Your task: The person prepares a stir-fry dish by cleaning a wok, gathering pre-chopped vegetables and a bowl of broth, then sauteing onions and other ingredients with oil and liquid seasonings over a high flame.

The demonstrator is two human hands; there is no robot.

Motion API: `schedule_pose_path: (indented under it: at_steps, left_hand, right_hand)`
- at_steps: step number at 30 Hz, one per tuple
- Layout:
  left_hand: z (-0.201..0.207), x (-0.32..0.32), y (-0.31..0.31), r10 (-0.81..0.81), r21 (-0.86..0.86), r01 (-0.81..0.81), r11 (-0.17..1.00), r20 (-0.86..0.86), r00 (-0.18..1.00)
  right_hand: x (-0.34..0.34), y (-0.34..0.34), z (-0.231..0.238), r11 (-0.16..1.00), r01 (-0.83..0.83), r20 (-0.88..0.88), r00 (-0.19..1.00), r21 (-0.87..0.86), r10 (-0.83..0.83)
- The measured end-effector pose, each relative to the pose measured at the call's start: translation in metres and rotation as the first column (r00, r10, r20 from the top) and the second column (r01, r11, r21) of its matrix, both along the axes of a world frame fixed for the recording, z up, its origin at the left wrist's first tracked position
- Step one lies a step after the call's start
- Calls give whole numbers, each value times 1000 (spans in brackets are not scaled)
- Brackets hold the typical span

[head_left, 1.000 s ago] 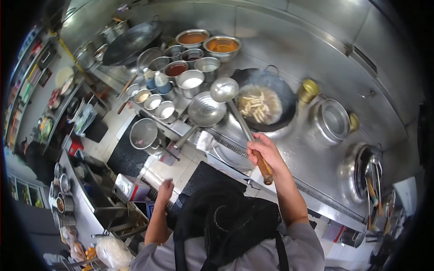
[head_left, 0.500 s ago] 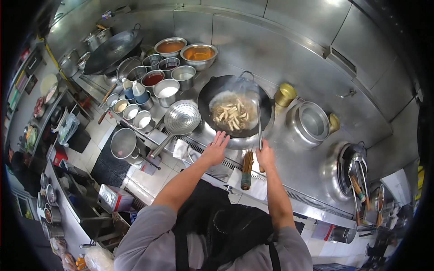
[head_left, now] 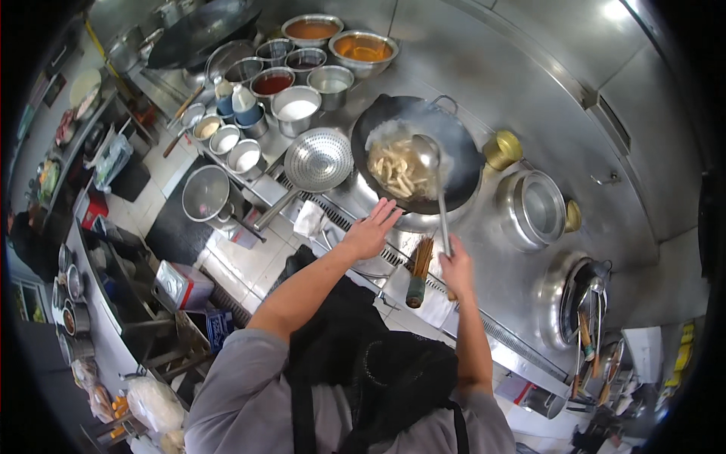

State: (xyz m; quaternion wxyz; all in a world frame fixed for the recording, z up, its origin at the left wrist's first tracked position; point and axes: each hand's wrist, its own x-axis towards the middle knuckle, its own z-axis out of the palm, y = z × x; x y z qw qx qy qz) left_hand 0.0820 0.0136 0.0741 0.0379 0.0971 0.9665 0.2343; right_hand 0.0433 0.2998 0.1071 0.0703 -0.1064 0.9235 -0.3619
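My right hand (head_left: 457, 268) is closed round the handle of a long steel ladle (head_left: 442, 204), whose bowl now hangs over the black wok (head_left: 467, 147) at its middle. Inside the wok, pale strips of food (head_left: 395, 169) lie in a bubbling, steaming liquid. With fingers stretched out and nothing in them, my left hand (head_left: 370, 231) hovers by the wok's near rim; whether it touches the rim I cannot tell. Between my hands a bamboo brush (head_left: 419, 274) with a green-bound end rests on the stove's front edge, partly over a white cloth (head_left: 435, 306).
A perforated strainer (head_left: 318, 160) lies left of the wok, its handle jutting over the edge. Behind it stand several metal bowls of sauces and seasonings (head_left: 295, 110). On the right are a brass-coloured pot (head_left: 502, 149), a steel pot (head_left: 529, 210) and another burner (head_left: 556, 299).
The ladle's bowl shows more clearly over the food now, its handle tilted further left at the top. The whole view has shifted and turned slightly. My left hand stays open near the rim.
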Motion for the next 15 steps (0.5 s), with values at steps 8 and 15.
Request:
schedule_pose_path:
  at_steps: [8,15]
  left_hand:
    - [-23,0,-13,16,44,-12,999,-83,996]
    - [-28,-16,-81,-133,532,173,829,-112,985]
  right_hand:
    - [65,84,17,849,49,-216,973,527,78]
    - [56,-7,14,908,191,-237,966,374,-106]
